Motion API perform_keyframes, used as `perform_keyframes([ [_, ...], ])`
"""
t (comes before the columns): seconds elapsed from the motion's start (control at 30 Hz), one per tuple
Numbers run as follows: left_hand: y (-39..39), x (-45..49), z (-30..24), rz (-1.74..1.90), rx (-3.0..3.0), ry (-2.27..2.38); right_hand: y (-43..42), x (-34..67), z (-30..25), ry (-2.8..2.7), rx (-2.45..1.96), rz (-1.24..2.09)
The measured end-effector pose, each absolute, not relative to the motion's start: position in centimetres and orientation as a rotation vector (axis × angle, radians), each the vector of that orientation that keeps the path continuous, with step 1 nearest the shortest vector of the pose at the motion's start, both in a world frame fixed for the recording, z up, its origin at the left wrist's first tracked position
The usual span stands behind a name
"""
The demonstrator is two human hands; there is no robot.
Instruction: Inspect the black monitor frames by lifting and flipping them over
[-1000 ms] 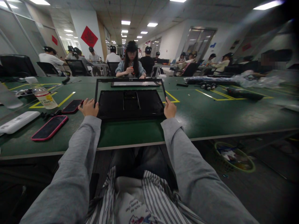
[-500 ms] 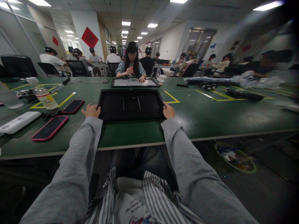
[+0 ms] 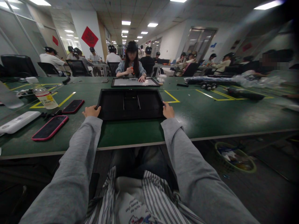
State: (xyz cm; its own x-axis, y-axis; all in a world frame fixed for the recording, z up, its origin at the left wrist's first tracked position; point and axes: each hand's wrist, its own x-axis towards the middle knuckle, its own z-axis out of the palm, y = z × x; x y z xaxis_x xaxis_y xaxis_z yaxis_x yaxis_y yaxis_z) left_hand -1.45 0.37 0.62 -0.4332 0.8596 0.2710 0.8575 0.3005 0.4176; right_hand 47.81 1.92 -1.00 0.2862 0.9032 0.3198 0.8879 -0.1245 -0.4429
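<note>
A wide black rectangular panel, with a raised rim and a recessed middle part, lies on the green table in front of me. At its left edge, my left hand grips the side with the fingers closed on it. My right hand holds the opposite edge the same way, thumb along the rim. The fingertips under the panel's sides are partly hidden.
Left of the panel lie two phones in red cases, a white power bank and a bottle. Across the table a person works at a framed panel. A waste basket stands on the floor at right.
Almost nothing differs. Both hands stay on the panel's edges, with only a very slight shift of the fingers of my left hand.
</note>
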Motion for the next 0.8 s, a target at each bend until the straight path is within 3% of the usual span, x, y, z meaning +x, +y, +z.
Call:
perform_keyframes([
  [0.8, 2.2, -3.7, 0.0, 0.946, 1.423, 2.247, 1.9, 48.3, -0.6, -1.567, -1.94, 0.097],
])
